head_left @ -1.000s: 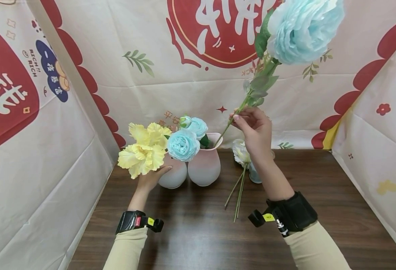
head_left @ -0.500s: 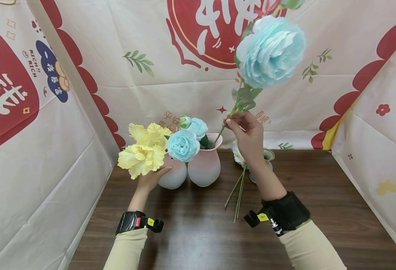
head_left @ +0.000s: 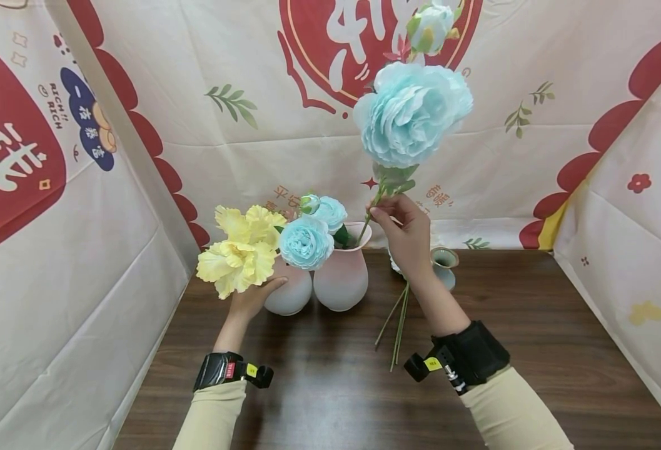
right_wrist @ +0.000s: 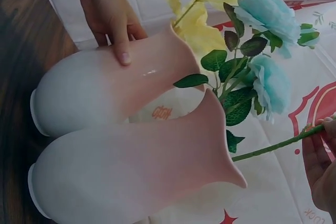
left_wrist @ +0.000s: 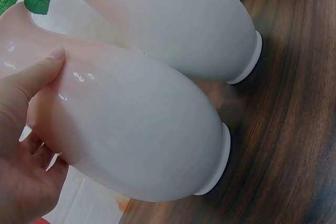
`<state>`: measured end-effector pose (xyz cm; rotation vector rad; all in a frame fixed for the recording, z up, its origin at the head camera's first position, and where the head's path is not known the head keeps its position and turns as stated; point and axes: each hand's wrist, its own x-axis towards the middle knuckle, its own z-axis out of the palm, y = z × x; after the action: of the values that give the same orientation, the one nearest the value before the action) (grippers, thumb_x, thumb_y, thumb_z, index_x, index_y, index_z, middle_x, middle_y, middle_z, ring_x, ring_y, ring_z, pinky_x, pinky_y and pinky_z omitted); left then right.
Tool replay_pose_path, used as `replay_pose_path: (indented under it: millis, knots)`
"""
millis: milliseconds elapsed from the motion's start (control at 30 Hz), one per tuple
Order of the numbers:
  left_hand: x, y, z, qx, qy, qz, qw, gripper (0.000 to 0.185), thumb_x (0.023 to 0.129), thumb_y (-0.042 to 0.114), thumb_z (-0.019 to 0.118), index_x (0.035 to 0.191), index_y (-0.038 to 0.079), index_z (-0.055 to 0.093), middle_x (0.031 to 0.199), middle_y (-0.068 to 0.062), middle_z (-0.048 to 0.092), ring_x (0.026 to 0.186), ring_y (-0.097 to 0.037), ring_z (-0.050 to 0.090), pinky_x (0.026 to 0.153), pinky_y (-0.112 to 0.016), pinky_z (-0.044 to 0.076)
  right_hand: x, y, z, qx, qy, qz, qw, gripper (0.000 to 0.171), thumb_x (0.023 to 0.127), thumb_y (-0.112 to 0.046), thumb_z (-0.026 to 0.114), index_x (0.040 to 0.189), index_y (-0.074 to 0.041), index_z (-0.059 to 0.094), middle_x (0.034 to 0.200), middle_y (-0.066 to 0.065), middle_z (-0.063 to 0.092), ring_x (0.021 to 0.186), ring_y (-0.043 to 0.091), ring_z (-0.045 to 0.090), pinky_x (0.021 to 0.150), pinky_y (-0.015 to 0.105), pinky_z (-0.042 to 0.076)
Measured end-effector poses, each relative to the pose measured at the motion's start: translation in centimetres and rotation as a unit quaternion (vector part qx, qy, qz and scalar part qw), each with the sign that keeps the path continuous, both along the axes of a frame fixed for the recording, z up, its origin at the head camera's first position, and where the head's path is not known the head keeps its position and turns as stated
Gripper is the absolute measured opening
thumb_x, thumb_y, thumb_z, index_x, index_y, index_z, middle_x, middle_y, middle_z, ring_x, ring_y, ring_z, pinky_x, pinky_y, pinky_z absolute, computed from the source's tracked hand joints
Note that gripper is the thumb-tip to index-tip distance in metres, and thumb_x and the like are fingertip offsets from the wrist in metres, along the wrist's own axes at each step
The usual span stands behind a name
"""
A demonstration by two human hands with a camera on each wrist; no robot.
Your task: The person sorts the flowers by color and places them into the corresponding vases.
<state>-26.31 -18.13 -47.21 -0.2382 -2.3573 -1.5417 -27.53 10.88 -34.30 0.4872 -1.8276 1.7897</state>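
Two pink-and-white vases stand side by side. My left hand (head_left: 249,301) grips the left vase (head_left: 289,289), thumb on its near side near the neck and fingers behind. A yellow ruffled flower (head_left: 240,253) leans out over that hand. From the right vase (head_left: 341,281) rise smaller blue flowers (head_left: 306,242) with green leaves. My right hand (head_left: 411,234) pinches the stem (right_wrist: 278,145) of a large light-blue peony (head_left: 411,115) topped by a bud. That stem's lower end passes inside the right vase's mouth and is hidden there.
Right of the vases, green flower stems (head_left: 400,325) lie on the dark wooden table (head_left: 330,387), their white bloom (head_left: 394,262) mostly hidden by my right hand. A small blue-green vase (head_left: 444,265) stands behind my right forearm. Printed cloth (head_left: 319,156) walls the back and sides.
My right hand has moved left and down with the peony, whose stem stands more upright and deeper in the right vase. The left hand stays on its vase.
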Motion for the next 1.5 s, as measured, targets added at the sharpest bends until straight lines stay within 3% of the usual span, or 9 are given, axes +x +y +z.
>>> replay_pose_path:
  millis: [100,300,433,533,667,967,1200,1300,1500]
  knots:
    - [0.2,0.1,0.2,0.006,-0.002,-0.001,1.0,0.078,0.08,0.01,0.083,0.145,0.006,0.04,0.148,-0.016,0.044,0.14,-0.03,0.04,0.115,-0.054,0.035,0.0,-0.1,-0.2,0.001,0.001,-0.001,1.0,0.011,0.089,0.008,0.067,0.099,0.011,0.065,0.086,-0.017,0.072,0.079,0.004,0.069,0.075,0.019,0.058]
    - [1.8,0.9,2.8,0.006,-0.018,-0.003,0.9998,0.074,0.081,0.002,0.08,0.143,-0.002,0.039,0.147,-0.022,0.043,0.139,-0.035,0.04,0.114,-0.055,0.035,-0.1,-0.3,-0.7,0.009,-0.005,-0.004,1.0,0.012,0.089,0.006,0.068,0.099,0.011,0.065,0.087,-0.018,0.071,0.08,0.001,0.068,0.074,0.017,0.057]
    - [0.9,0.4,1.3,-0.007,-0.001,-0.002,1.0,0.075,0.081,0.005,0.081,0.143,0.002,0.04,0.148,-0.017,0.043,0.139,-0.03,0.04,0.113,-0.054,0.036,-0.2,-0.4,-1.1,0.023,-0.016,-0.015,1.0,0.012,0.089,0.003,0.07,0.098,0.009,0.065,0.087,-0.018,0.07,0.08,0.0,0.067,0.074,0.016,0.057]
    - [0.1,0.0,0.1,-0.012,0.007,-0.004,0.9999,0.075,0.081,0.01,0.082,0.143,0.005,0.04,0.148,-0.014,0.044,0.139,-0.027,0.04,0.114,-0.052,0.036,-0.2,-0.5,-1.3,0.034,-0.022,-0.022,0.999,0.011,0.089,0.002,0.07,0.098,0.008,0.065,0.091,0.002,0.075,0.08,-0.001,0.067,0.074,0.015,0.057]
    - [0.0,-0.1,0.1,-0.004,0.004,-0.008,1.0,0.073,0.081,0.012,0.083,0.142,0.006,0.043,0.147,-0.013,0.045,0.138,-0.027,0.041,0.115,-0.051,0.036,-0.2,-0.6,-1.6,0.044,-0.03,-0.023,0.998,0.011,0.09,0.001,0.069,0.099,0.007,0.066,0.099,0.026,0.071,0.082,-0.002,0.066,0.074,0.014,0.056]
    - [-0.1,-0.1,0.0,-0.015,-0.006,0.0,0.9999,0.077,0.08,0.014,0.084,0.143,0.006,0.041,0.149,-0.013,0.043,0.141,-0.028,0.038,0.117,-0.053,0.033,-0.5,-0.5,-2.1,0.072,-0.053,-0.016,0.996,0.013,0.092,-0.003,0.069,0.101,0.005,0.066,0.101,0.022,0.072,0.084,0.0,0.067,0.075,0.014,0.056]
    - [0.0,0.0,-0.1,-0.011,-0.023,0.005,0.9997,0.075,0.081,0.016,0.083,0.143,0.008,0.042,0.148,-0.012,0.045,0.14,-0.029,0.04,0.115,-0.053,0.035,-0.8,0.7,-1.7,0.206,-0.152,-0.031,0.966,0.022,0.093,-0.011,0.067,0.111,0.001,0.068,0.11,0.022,0.072,0.105,0.031,0.07,0.092,0.039,0.056]
    - [0.0,0.0,0.0,-0.019,-0.037,0.009,0.9991,0.073,0.082,0.018,0.083,0.142,0.008,0.043,0.146,-0.013,0.046,0.139,-0.029,0.041,0.114,-0.053,0.037,-0.8,1.5,-1.8,0.226,-0.186,-0.031,0.956,0.028,0.094,-0.01,0.065,0.12,0.002,0.066,0.118,0.024,0.069,0.112,0.037,0.067,0.097,0.045,0.053]
    - [0.0,-0.1,0.1,-0.036,-0.032,0.011,0.9988,0.064,0.083,0.018,0.082,0.136,0.004,0.049,0.138,-0.017,0.053,0.134,-0.033,0.048,0.111,-0.054,0.04,-0.7,2.6,-2.3,0.198,-0.204,-0.014,0.959,0.028,0.095,-0.01,0.066,0.121,0.001,0.066,0.115,0.023,0.07,0.104,0.025,0.07,0.082,0.016,0.055]
